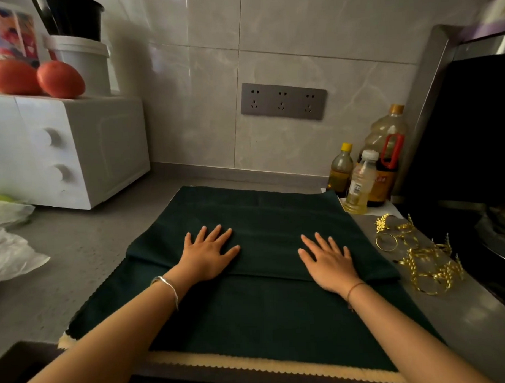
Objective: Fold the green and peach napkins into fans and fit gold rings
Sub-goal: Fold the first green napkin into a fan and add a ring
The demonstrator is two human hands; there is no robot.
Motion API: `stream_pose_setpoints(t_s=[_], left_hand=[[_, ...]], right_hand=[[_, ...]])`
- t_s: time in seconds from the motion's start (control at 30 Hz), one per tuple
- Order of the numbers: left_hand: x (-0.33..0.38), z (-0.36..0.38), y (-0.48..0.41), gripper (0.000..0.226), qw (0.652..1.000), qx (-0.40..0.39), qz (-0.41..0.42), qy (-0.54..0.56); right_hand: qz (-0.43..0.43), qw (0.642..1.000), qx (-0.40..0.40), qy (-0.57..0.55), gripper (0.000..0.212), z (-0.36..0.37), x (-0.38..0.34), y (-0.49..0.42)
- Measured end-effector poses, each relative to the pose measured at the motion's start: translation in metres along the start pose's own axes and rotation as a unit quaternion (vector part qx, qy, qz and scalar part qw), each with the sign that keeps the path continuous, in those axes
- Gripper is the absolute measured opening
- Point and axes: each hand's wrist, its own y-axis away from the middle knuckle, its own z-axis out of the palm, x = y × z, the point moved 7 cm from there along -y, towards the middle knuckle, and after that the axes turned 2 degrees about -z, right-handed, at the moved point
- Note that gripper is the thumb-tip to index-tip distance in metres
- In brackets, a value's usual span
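Note:
A dark green napkin (260, 214) lies spread on the grey counter, with a pleat folded across its middle. My left hand (209, 254) presses flat on the fold at the left, fingers straight and spread. My right hand (328, 260) presses flat on the same fold at the right. A peach napkin (251, 363) lies under the green one; only its zigzag edge shows along the near side. Several gold leaf-shaped rings (419, 257) lie in a heap on the counter to the right of the napkin.
A white microwave (64, 152) stands at the back left with two tomatoes (35, 78) and tubs on top. Three oil bottles (368, 170) stand at the back right beside a black stove (473, 155). Plastic bags (9, 237) lie at the left.

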Motion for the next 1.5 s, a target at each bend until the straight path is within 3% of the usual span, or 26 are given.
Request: stream_pose_setpoints(t_s=[0.23,0.4,0.5,0.63,0.77,0.83,0.93,1.27,1.43,1.5], left_hand=[[-0.051,-0.013,0.007,0.068,0.998,0.002,-0.068,-0.002],[-0.066,-0.018,0.015,0.070,0.995,-0.003,-0.097,0.009],[-0.052,-0.025,0.022,0.075,0.998,-0.005,-0.050,0.023],[-0.013,-0.032,0.042,0.099,0.993,-0.034,0.111,0.013],[0.006,-0.035,0.060,0.080,0.983,-0.043,0.172,-0.049],[0.011,-0.036,0.064,0.057,0.977,-0.022,0.188,-0.097],[0.010,-0.036,0.065,0.049,0.971,-0.020,0.180,-0.157],[0.008,-0.053,0.091,0.050,0.965,0.020,0.185,-0.186],[0.004,-0.040,0.116,0.049,0.970,-0.028,0.203,-0.128],[-0.001,-0.033,0.122,0.062,0.975,-0.048,0.196,-0.091]], right_hand=[[0.044,0.999,0.013,0.007,0.059,-0.014,0.061,0.014],[0.052,0.999,0.010,-0.008,0.062,-0.021,0.067,0.020],[0.003,1.000,0.013,-0.019,0.059,-0.028,0.053,0.030],[-0.135,0.989,-0.033,-0.057,0.048,-0.030,0.014,0.057],[-0.202,0.979,-0.037,0.006,0.053,-0.034,-0.012,0.071],[-0.215,0.976,-0.027,0.014,0.052,-0.035,-0.019,0.070],[-0.216,0.976,-0.019,0.022,0.048,-0.035,-0.025,0.065],[-0.225,0.973,-0.020,0.053,0.043,-0.048,-0.024,0.087],[-0.238,0.968,-0.050,0.062,0.043,-0.039,-0.021,0.112],[-0.246,0.964,-0.064,0.080,0.052,-0.035,-0.024,0.118]])
